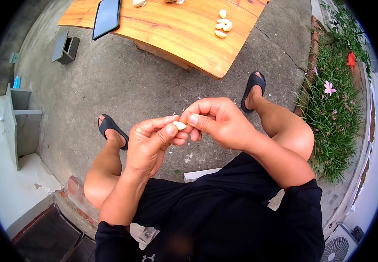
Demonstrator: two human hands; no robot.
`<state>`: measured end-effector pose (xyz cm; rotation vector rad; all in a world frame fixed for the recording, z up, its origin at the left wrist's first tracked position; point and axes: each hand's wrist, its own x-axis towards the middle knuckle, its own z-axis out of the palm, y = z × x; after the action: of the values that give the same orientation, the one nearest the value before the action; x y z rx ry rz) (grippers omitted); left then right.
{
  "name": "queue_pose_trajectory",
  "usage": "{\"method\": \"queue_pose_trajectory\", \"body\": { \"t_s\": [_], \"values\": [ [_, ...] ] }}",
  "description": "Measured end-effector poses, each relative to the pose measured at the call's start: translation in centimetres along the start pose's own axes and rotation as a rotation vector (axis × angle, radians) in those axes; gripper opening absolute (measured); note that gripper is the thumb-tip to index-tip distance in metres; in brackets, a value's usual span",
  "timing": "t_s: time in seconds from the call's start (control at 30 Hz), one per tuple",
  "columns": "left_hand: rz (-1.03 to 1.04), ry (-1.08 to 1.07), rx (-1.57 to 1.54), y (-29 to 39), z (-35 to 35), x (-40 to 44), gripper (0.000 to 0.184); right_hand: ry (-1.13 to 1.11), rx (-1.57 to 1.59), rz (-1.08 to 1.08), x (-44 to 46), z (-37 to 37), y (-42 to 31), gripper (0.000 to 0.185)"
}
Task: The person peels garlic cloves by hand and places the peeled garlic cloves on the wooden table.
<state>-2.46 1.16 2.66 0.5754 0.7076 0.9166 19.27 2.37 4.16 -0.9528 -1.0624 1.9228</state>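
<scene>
From my remote view, the left hand (152, 139) pinched a pale clove (179, 125); the right hand (217, 122) pinched its fingertips together just beside it. Five cloves (227, 27) lay near the tabletop's (171, 26) right edge.

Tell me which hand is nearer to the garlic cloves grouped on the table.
Right. The right hand is short of the table, roughly in line with the cloves; the left hand is farther off, to their left, holding another clove.
</scene>
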Motion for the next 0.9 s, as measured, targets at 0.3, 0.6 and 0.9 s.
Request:
{"method": "queue_pose_trajectory", "body": {
  "t_s": [0.3,0.6,0.9],
  "values": [
    [0.001,-0.029,0.043,-0.1,-0.2,-0.2,0.023,-0.011,-0.094,0.023,-0.5,0.5,-1.8,0.013],
    [-0.017,-0.012,0.007,-0.1,-0.2,-0.2,0.023,-0.013,-0.122,0.016,-0.5,0.2,-1.6,0.016],
    [-0.015,-0.018,-0.019,-0.1,-0.2,-0.2,0.022,-0.018,-0.096,0.020,-0.6,0.3,-1.7,0.013]
  ]
}}
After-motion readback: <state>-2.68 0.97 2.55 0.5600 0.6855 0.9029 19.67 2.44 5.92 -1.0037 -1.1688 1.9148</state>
